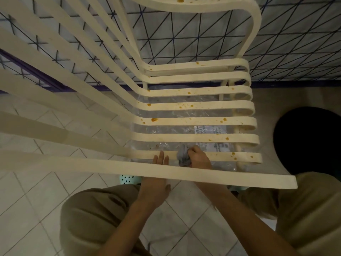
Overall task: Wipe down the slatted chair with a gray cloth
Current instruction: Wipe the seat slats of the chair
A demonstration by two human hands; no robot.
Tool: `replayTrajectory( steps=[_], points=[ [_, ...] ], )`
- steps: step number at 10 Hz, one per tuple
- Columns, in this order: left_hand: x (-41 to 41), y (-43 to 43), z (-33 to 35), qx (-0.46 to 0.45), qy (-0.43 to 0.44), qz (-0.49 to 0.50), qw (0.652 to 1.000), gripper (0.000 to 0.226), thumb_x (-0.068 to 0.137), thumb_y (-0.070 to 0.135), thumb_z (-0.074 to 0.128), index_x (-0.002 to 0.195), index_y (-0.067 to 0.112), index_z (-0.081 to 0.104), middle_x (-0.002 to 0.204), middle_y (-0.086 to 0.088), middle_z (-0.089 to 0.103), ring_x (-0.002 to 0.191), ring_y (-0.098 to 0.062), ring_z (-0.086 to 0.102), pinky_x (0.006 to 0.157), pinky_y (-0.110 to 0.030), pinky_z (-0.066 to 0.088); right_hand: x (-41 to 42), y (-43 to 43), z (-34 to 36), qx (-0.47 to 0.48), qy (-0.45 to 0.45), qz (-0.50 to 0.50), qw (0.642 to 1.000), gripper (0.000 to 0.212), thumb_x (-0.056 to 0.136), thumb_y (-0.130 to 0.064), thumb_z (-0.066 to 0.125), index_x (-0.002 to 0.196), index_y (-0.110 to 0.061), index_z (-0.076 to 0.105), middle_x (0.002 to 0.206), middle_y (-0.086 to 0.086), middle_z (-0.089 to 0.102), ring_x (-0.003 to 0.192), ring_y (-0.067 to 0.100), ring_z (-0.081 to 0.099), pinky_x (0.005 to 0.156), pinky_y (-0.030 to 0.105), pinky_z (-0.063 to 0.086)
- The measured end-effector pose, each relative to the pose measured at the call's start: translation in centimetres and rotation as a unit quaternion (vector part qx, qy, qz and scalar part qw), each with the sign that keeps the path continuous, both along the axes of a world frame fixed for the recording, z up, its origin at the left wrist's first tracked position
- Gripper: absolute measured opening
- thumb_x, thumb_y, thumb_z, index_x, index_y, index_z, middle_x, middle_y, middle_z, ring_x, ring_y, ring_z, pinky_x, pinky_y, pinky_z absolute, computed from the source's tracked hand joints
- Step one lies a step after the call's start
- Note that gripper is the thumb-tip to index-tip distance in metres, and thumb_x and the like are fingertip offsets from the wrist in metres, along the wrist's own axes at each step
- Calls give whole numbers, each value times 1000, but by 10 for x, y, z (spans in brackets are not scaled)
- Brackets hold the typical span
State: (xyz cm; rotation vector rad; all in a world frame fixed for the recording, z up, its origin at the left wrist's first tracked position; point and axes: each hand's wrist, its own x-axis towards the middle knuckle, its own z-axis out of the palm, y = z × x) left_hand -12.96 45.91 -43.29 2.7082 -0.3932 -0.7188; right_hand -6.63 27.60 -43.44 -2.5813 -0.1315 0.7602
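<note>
A cream slatted chair (195, 106) fills the view, its seat slats speckled with orange-brown spots. My right hand (198, 157) grips a bunched gray cloth (182, 158) against the second-nearest seat slat (239, 157). My left hand (160, 160) lies with straight fingers on the same slat, just left of the cloth. The nearest wide slat (184, 172) crosses in front of both hands and hides their palms and wrists. Both forearms reach in from below it.
Clear plastic sheeting with a printed label (212, 132) lies on the floor under the seat. A wall with dark triangular lines (295, 43) stands behind. Pale tiled floor (36, 200) spreads left. A dark round object (310, 141) is at right, and a mint perforated shoe (127, 179) peeks out below.
</note>
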Motion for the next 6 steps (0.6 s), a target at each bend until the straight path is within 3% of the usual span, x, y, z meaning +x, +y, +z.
replayTrajectory(
  steps=[1, 2, 3, 4, 5, 6],
  points=[
    [2, 6, -12, -39, -7, 8, 999, 92, 91, 32, 57, 148, 18, -14, 159, -2, -17, 148, -25, -10, 119, -49, 14, 4, 23, 3, -11, -22, 16, 1000, 38, 94, -9, 53, 129, 1, 45, 131, 19, 42, 117, 35, 46, 95, 38, 40],
    [-1, 9, -8, -104, 4, 56, 993, 102, 90, 29, 58, 140, 36, -31, 161, -4, 1, 148, -27, 9, 118, -46, 20, 10, 52, 4, 20, -41, -8, 999, 32, 96, -12, 50, 125, 1, 48, 126, 19, 48, 114, 35, 50, 98, 40, 43],
    [0, 7, -4, -103, 5, 58, 993, 106, 90, 27, 58, 133, 45, -38, 160, -4, 2, 148, -27, 12, 119, -44, 19, 8, 50, 1, -1, -63, 8, 998, 35, 93, -12, 54, 126, -1, 47, 128, 17, 44, 115, 33, 48, 94, 38, 42],
    [1, 2, -5, -72, 0, 21, 997, 99, 89, 24, 60, 145, 23, -22, 155, 1, -20, 148, -25, -10, 120, -47, 13, 2, 29, -1, 11, -95, 6, 995, 29, 93, -8, 52, 120, 3, 52, 123, 19, 51, 107, 31, 56, 89, 32, 45],
    [1, -4, -4, -17, -36, 6, 999, 97, 73, 22, 78, 150, 6, 23, 158, -15, 12, 144, -37, 19, 108, -59, 33, -6, 8, -5, 42, -175, -17, 983, 12, 72, -10, 62, 79, -1, 65, 80, 13, 63, 60, 21, 64, 53, 21, 50],
    [2, -18, -9, -29, -73, 10, 997, 82, 68, 18, 80, 141, 3, 45, 150, -20, 36, 135, -41, 39, 95, -61, 45, -16, -13, -9, 29, -215, -15, 976, 17, 77, -12, 51, 64, -5, 60, 67, 9, 58, 50, 15, 53, 54, 19, 39]
  ],
)
